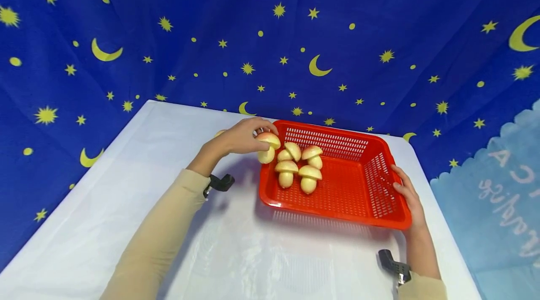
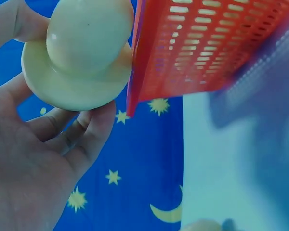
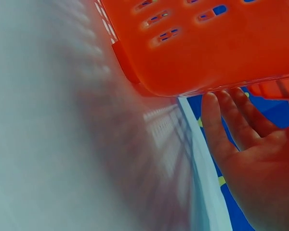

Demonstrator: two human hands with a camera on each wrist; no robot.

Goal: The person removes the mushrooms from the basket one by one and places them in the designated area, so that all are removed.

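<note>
In the head view my left hand (image 1: 242,136) holds a toy mushroom (image 1: 266,155) at the left rim of a red plastic basket (image 1: 348,180). Its cap is reddish yellow and its stem pale. Thumb and fingers close round the cap in the left wrist view, with the rounded stem (image 2: 89,41) beside the basket wall (image 2: 156,57). Several similar mushrooms (image 1: 309,179) are grouped in the basket's left half. At the right rim my right hand (image 1: 413,204) grips the basket, its fingertips against the rim in the right wrist view.
Another pale yellow mushroom (image 1: 220,132) lies behind my left wrist, mostly hidden. The basket is over a white-covered table (image 1: 236,253). A blue cloth (image 1: 211,18) with yellow moons and stars hangs behind it, and a light blue lettered cloth (image 1: 498,206) is at the right.
</note>
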